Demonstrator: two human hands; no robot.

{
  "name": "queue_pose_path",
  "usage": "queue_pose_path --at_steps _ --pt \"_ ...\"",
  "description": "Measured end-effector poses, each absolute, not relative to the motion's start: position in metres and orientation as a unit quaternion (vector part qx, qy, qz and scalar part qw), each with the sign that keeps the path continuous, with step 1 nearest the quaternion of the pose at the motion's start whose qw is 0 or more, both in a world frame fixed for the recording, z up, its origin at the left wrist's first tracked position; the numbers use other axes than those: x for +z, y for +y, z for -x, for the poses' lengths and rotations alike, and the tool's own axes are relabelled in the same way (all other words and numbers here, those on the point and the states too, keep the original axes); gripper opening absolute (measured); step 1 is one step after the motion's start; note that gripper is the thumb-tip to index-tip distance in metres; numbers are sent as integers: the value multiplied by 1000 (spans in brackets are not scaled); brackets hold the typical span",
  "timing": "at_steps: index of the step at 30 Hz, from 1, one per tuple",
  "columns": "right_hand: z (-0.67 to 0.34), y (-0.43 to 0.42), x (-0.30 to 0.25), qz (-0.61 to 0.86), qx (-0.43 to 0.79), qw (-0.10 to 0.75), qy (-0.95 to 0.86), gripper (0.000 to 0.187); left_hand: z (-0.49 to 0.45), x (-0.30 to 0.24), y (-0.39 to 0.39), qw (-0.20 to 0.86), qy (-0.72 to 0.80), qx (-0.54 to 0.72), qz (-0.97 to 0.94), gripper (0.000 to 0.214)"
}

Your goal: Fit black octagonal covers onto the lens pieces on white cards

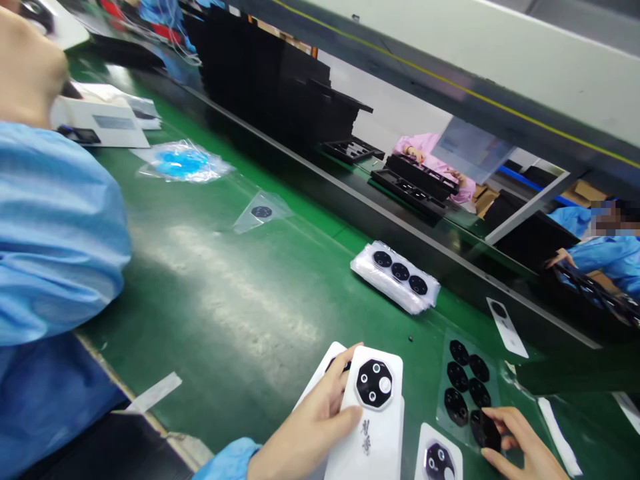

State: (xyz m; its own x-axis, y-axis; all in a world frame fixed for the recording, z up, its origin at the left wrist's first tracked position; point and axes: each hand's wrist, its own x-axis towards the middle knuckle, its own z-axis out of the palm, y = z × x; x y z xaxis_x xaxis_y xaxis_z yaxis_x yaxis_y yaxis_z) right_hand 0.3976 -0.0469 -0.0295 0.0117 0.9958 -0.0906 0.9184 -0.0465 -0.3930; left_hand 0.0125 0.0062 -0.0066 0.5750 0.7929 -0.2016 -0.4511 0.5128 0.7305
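My left hand (320,420) is closed around a white phone back cover (385,427) with a black octagonal camera plate and dark characters on it. Partly behind that hand is another white cover (320,373) with a dark camera plate. My right hand (525,447) pinches a black octagonal camera plate (484,430) at the lower edge of a clear sheet (449,353). Several more black octagonal plates (457,377) sit on this sheet. Between my hands, at the bottom edge, lies a white cover (425,437) with a camera plate, cut off by the frame.
A wrapped stack (395,303) of clear sheets with black plates lies mid-bench. Further left are a clear sheet (245,220) with one plate and a plastic bag (183,163) with blue contents. A blue-sleeved co-worker's arm (55,233) reaches in at left. Black trays (410,190) stand beyond the bench edge.
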Motion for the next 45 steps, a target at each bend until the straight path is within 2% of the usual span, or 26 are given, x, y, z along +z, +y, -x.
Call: queue_pose_path --at_steps 16,45 --pt "-400 -48 -31 705 173 109 -679 33 -14 -2 7 842 249 371 -301 61" --pt "-398 -46 -31 700 173 110 -684 32 -14 2 9 833 276 358 -319 69"
